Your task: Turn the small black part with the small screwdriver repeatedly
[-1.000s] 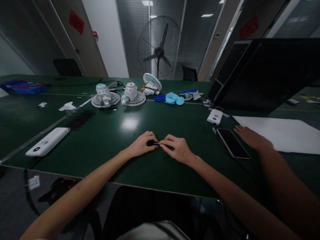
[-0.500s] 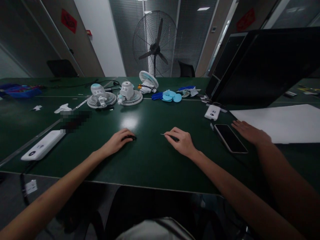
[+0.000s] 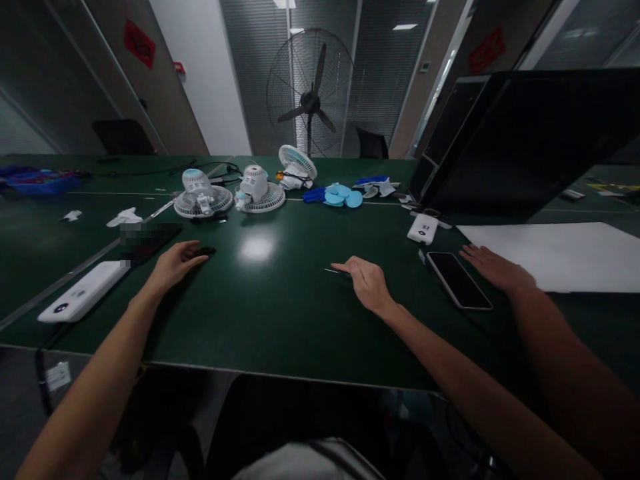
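My left hand (image 3: 173, 264) reaches out to the left over the dark green table (image 3: 280, 313), its fingertips pinched on a small black part (image 3: 206, 251) that rests on the surface. My right hand (image 3: 369, 283) lies near the middle of the table. Its fingers are curled round a thin pointed tool (image 3: 331, 271), whose metal tip sticks out to the left. The two hands are well apart. A blurred dark patch (image 3: 150, 240) lies just left of my left hand.
Another person's hand (image 3: 493, 267) rests flat beside a black phone (image 3: 457, 280) and a white sheet (image 3: 560, 257). Three small white desk fans (image 3: 203, 195) and blue fan blades (image 3: 341, 196) sit further back. A white power bank (image 3: 83, 291) lies left, a large black panel (image 3: 525, 147) stands right.
My hands were together on the black part and the tool. They have since separated: the left hand slid left with the black part, while the right hand stayed with the tool.
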The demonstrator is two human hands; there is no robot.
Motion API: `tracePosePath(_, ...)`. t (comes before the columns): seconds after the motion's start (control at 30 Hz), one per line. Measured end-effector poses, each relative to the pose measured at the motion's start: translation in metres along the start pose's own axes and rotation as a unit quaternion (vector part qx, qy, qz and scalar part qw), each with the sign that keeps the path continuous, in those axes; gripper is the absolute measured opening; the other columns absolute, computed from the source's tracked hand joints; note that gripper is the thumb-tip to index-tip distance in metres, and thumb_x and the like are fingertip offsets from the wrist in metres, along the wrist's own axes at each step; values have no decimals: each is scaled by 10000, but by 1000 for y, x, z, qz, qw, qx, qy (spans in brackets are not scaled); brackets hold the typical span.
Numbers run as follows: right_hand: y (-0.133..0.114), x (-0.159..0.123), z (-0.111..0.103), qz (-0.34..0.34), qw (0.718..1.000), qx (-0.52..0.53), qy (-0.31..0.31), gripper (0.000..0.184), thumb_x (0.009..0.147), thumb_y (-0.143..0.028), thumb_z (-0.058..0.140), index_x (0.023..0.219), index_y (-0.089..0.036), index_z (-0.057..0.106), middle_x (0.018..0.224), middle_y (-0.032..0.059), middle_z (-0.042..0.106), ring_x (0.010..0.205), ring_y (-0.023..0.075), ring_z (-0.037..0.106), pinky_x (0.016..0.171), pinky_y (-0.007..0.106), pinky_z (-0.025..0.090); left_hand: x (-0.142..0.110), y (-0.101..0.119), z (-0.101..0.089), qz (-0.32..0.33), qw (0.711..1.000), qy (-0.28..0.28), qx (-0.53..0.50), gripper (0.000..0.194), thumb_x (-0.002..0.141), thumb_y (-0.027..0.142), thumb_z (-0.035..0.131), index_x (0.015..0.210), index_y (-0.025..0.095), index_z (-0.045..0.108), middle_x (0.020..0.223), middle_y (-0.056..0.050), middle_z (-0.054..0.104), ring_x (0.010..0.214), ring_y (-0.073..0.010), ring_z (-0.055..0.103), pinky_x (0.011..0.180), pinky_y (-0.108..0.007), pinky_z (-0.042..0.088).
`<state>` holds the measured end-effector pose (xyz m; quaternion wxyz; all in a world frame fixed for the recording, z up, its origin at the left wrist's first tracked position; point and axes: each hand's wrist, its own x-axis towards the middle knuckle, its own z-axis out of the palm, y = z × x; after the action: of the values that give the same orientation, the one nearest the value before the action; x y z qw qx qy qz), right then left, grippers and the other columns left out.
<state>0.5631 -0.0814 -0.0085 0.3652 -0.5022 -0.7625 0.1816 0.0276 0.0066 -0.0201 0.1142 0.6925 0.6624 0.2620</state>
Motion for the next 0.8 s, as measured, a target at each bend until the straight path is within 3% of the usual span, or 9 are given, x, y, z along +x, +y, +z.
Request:
tracePosePath(0.1, -2, 1, 0, -5, 1000, -19, 0, 475, 1103, -331, 291, 1255, -165, 709, 879, 68, 681, 716, 183, 592, 632, 288, 440, -9, -9, -9, -38, 999, -2, 32, 726, 771, 707, 701, 1238, 152, 688, 1184, -67, 661, 939, -213, 628, 846, -292, 494)
tracePosePath(0.23, -4, 2, -2, -12, 999, -34, -5, 430, 1076, -291, 358, 1430, -213, 590, 923, 53, 677, 760, 188, 608, 659, 290, 454, -16, -8, -14, -19, 997, 9, 74, 549, 850, 675, 634, 1076, 191, 762, 1135, -27, 668, 922, -194, 625, 846, -275, 479)
tracePosePath(0.4, -3, 2, -2, -12, 999, -36, -6, 402, 1089, -337, 358, 1317, -230, 671, 952, 55, 688, 763, 188, 617, 646, 297, 452, -18, 0, -13, 12, 995, 17, 98, 435, 910, 548, 606, 1068, 167, 747, 1109, -37, 694, 952, -200, 635, 880, -278, 486)
tracePosePath(0.5, -2, 1, -1, -11, 999, -39, -10, 432, 1104, -369, 328, 1261, -221, 702, 962, 58, 689, 752, 182, 622, 633, 297, 447, -19, 3, -14, -11, 993, 46, 106, 362, 929, 450, 608, 1120, 165, 725, 1071, -31, 716, 935, -202, 654, 871, -284, 496)
tracePosePath(0.63, -4, 2, -1, -9, 999, -40, -13, 451, 1114, -391, 315, 1226, -220, 718, 945, 50, 686, 738, 173, 625, 626, 293, 440, -20, 12, -12, -49, 991, 118, 43, 360, 921, 449, 648, 1157, 188, 718, 1018, -6, 728, 916, -182, 675, 871, -274, 510)
tracePosePath(0.8, -7, 2, -3, -20, 998, -56, -11, 463, 1113, -399, 321, 1195, -214, 738, 917, 51, 687, 724, 171, 627, 627, 295, 438, -15, 23, -5, -13, 992, 124, -11, 407, 935, 400, 619, 1246, 145, 683, 1137, -39, 717, 982, -173, 671, 944, -278, 509)
